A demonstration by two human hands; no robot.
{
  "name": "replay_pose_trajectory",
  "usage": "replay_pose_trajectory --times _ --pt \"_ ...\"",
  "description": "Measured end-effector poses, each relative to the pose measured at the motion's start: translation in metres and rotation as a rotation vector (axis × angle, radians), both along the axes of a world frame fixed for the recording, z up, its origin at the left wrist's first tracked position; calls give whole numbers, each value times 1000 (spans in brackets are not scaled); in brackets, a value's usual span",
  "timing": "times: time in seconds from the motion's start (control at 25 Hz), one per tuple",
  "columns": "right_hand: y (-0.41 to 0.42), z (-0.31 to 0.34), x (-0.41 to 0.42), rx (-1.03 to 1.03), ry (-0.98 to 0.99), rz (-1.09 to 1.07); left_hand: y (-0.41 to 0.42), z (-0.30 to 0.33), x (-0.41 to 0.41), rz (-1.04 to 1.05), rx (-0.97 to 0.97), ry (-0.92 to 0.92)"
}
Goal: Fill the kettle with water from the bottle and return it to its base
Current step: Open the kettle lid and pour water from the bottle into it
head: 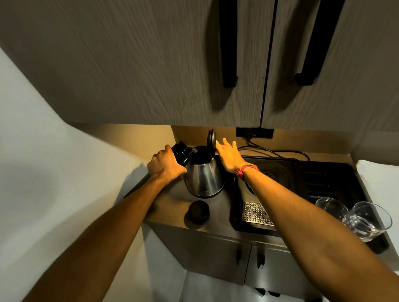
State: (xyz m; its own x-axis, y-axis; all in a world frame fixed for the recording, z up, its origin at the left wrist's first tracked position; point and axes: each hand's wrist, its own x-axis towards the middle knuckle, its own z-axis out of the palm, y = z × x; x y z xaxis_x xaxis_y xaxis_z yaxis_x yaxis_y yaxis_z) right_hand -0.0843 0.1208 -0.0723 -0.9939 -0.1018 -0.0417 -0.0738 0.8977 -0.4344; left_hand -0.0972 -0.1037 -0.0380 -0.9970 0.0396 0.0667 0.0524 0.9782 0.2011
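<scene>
A steel kettle [204, 177] stands on the wooden counter [174, 215], off its base, with its lid [211, 138] flipped up. My left hand [164, 166] is shut on a black bottle [182, 152], tilted so that its mouth rests at the kettle's open top. My right hand [228, 155] lies over the kettle's handle side with fingers stretched out, fingertips at the raised lid. The round kettle base [273, 174] sits on a black tray [331, 178] to the right, partly hidden by my right forearm. I cannot see any water flowing.
A black round cap [197, 212] lies on the counter in front of the kettle. Two clear glasses [361, 217] stand on the tray's right end. A power cord [274, 151] runs to a wall socket [254, 132]. Cupboard doors hang low overhead.
</scene>
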Motion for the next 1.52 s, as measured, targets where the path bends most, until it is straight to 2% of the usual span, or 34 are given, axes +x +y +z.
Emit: replay_pose_trajectory --times 0.24,1.12,1.28,1.52 --pt "1 -3 -2 72 -51 12 -1 2 3 -14 -63 -1" --pt "2 -1 0 70 -103 -18 10 20 14 -12 -223 -4" --pt "2 0 0 89 -108 -8 9 16 11 -12 -109 16" --pt "1 3 1 98 -128 3 7 -2 10 41 286 -18"
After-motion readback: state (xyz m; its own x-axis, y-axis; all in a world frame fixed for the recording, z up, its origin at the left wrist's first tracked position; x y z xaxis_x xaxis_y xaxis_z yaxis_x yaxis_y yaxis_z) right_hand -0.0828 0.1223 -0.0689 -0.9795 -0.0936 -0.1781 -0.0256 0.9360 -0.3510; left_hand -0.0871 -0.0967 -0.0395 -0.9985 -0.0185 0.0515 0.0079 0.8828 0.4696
